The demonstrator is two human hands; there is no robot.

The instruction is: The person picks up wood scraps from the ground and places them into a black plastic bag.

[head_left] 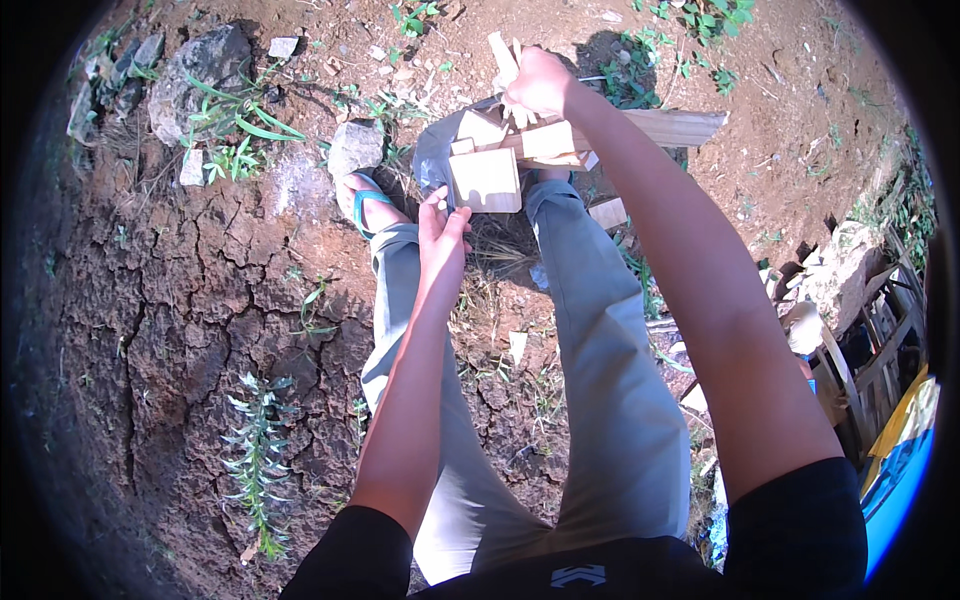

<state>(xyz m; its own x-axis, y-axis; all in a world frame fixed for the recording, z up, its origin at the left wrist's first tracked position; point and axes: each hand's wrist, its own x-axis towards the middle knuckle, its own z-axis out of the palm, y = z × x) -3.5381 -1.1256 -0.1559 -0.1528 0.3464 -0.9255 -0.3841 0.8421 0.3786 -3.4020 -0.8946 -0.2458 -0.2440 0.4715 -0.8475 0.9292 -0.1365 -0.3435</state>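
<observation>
Wood bundle: a stack of pale, rough-cut square and oblong timber offcuts [500,150] sits in front of me above my feet, gathered against a grey plastic sack [432,150]; I cannot tell whether the pieces lie inside its mouth or only on top of it.
Right hand: my right hand [540,82] is closed over the top of the stack, fingers curled round thin pale wood splinters [503,55] that stick up past my knuckles.
Left hand: my left hand [441,228] is at the near edge of the biggest square block [485,180], fingers together and pointing up at it; the fingertips look to be touching its lower left corner, but I cannot tell whether I am pinching it or only steadying it.
Long plank: a flat pale wooden board [672,127] runs out to the right from under the stack.
Progress: as I judge it, most of the pieces are already collected in one bundle; a few loose pale wood chips [608,213] are not yet picked up off the soil by my right leg.
Ground: dry, cracked reddish-brown earth [180,300] with sparse green weeds.
Feet: my left foot wears a teal flip-flop sandal [368,205], next to a grey stone [354,148].
Far right: a heap of scrap wood and a blue-and-yellow sheet [900,440] at the edge of view.
</observation>
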